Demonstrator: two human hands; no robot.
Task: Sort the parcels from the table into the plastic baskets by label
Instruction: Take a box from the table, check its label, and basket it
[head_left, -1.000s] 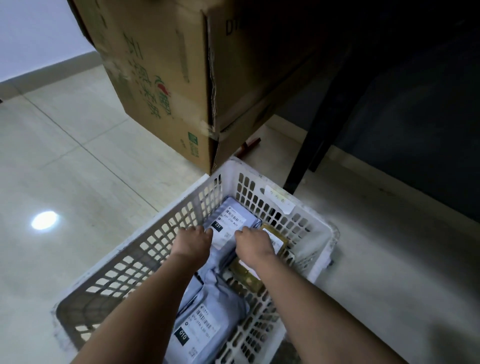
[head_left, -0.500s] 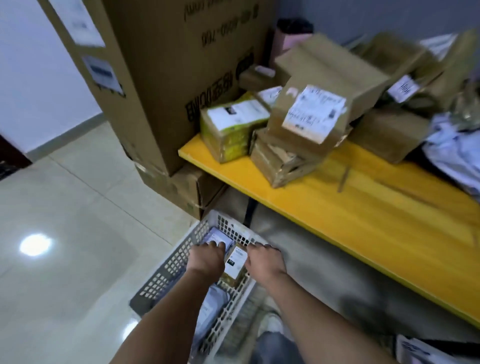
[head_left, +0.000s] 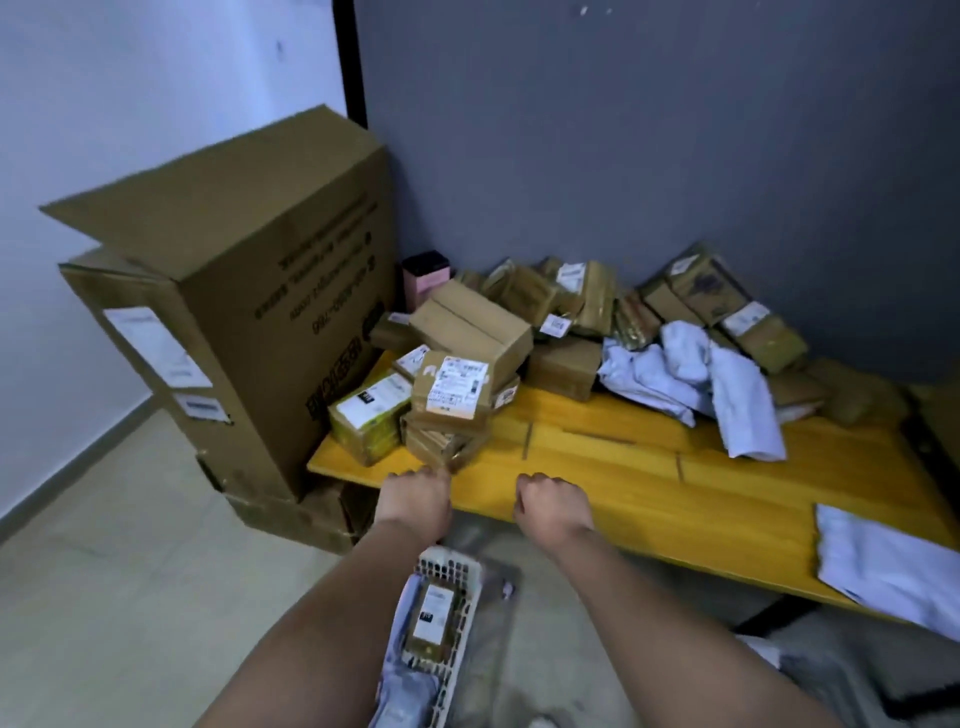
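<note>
My left hand (head_left: 415, 501) and my right hand (head_left: 553, 501) hover side by side at the front edge of the yellow table (head_left: 597, 467), fingers loosely curled, holding nothing. Just beyond my left hand stands a stack of brown cardboard parcels (head_left: 457, 395) with a white label, next to a yellow-green box (head_left: 369, 415). More brown parcels (head_left: 571, 296) and grey mailer bags (head_left: 691, 374) are heaped against the wall. Below, between my forearms, a white plastic basket (head_left: 452, 569) on the floor holds a brown labelled parcel (head_left: 431, 618) and grey bags.
Tall cardboard boxes (head_left: 249, 291) stand left of the table against the white wall. A flat grey mailer (head_left: 888, 566) lies on the table's right front. A dark grey wall backs the table. Pale floor tiles (head_left: 130, 597) spread to the left.
Both hands let go of the parcel in the basket and rose to the table's front edge. My view lifted from the basket to the table and wall.
</note>
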